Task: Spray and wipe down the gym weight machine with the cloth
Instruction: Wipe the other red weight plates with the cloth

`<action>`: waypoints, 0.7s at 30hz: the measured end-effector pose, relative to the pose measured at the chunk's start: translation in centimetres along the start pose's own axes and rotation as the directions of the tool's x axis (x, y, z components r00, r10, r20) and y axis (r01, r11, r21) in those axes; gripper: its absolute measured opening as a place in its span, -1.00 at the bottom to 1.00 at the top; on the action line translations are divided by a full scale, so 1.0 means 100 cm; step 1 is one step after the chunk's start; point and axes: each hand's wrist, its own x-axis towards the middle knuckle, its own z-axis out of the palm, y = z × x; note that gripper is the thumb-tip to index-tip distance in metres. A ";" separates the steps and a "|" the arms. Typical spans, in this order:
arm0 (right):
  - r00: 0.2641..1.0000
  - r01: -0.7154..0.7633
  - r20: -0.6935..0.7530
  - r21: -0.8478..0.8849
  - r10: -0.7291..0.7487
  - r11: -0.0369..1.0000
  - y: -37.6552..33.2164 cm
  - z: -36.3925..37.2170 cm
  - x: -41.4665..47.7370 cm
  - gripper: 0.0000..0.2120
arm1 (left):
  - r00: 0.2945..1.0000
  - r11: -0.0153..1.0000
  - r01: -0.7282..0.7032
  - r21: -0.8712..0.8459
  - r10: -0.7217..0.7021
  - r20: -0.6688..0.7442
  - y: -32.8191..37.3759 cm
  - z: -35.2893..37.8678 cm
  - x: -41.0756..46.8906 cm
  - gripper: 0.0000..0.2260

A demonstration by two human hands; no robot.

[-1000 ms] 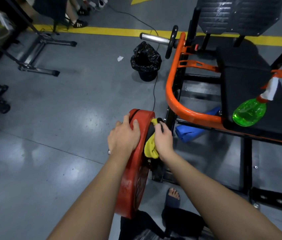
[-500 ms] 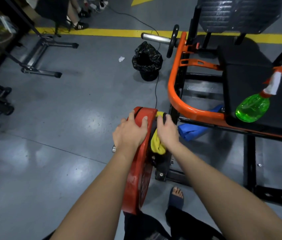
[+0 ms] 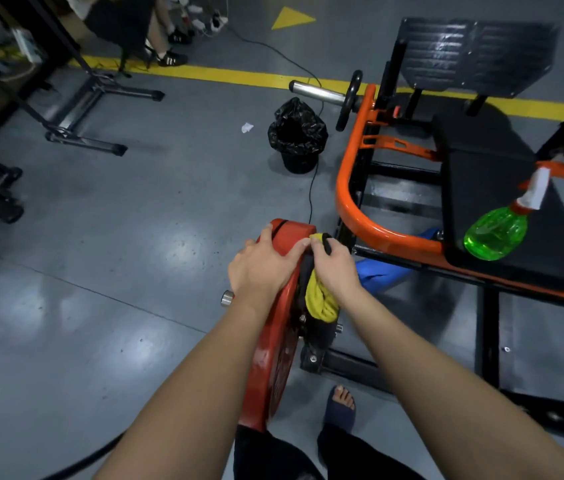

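- The weight machine (image 3: 349, 202) is the biggest thing here: a stiff orange and black steel frame on the floor ahead and to our right. We judge it far too heavy to shift, so we work round it.
- Its seat pad (image 3: 502, 188) looks firm and smooth, probably quick to wipe.
- The red weight plate (image 3: 273, 355) stands on edge on its peg just in front of us. We judge it heavy, hard and glossy, perhaps slick where wet, and best steadied at the top of the rim.
- A bin (image 3: 297, 133) lined with a black bag stands near the machine's front corner, and a cable (image 3: 311, 199) runs past it toward the plate. Either could catch a foot as we move round.
- A blue bundle (image 3: 387, 271) lies under the frame near our right wrist; we cannot tell what it is.
- The spray bottle (image 3: 495, 233), green and probably light, lies on its side on the seat pad, well apart from both hands. It may roll.
- Our left hand (image 3: 263, 268) is curled over the plate's upper rim, bracing it.
- Our right hand (image 3: 334, 268) grasps the cloth and presses it down beside the plate's inner face.
- The cloth (image 3: 320, 299) is yellow, soft and limp, bunched in the narrow gap between plate and frame. A wadded hold suits it.
- Our sandalled foot (image 3: 341, 407) sits close to the plate's lower edge, toes bare.
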 end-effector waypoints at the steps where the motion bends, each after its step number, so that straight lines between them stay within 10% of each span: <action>1: 1.000 -0.004 0.013 0.039 0.004 0.999 0.001 0.000 -0.004 -0.37 | 1.000 1.000 0.005 -0.009 -0.005 0.008 0.000 -0.001 0.000 -0.10; 8: 0.980 0.194 -0.050 -0.018 -0.194 0.981 0.043 0.025 -0.063 -0.74 | 0.999 0.999 -0.031 -0.007 0.031 0.014 -0.005 -0.004 -0.005 -0.10; 21: 0.945 0.290 -0.106 -0.174 -0.310 0.941 0.051 0.027 -0.057 -0.64 | 0.998 0.991 0.065 -0.114 -0.067 -0.010 -0.033 0.001 -0.055 -0.04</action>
